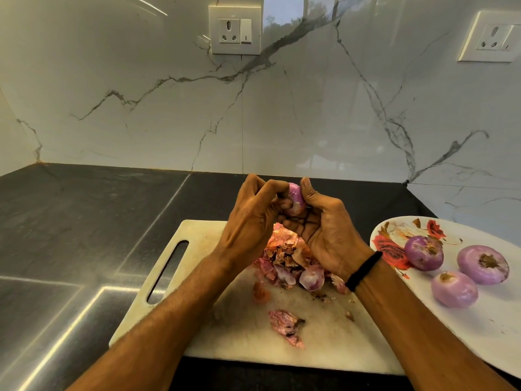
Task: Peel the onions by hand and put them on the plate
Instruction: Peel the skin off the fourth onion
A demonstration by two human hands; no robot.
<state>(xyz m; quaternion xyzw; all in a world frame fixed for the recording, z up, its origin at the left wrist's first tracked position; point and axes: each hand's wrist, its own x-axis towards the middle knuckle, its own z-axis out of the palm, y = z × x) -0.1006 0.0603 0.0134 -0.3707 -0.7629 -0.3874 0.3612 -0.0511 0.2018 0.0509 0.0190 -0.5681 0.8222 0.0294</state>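
Centre frame, above the cutting board point(225, 320): right grip point(324, 230) curls round the red onion point(296, 197), left grip point(253, 215) pinches its skin. Light, firm, likely slick once bare, so hold round the middle

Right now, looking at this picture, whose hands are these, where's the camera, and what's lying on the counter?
No machine here: the single picture comes from a camera worn on a person's head, looking down at their two bare hands. The right hand cradles a purple onion while the left hand pinches at it, above a white cutting board heaped with skins. To the right, a flowered plate holds three peeled onions. Board and plate rest on a dark counter.
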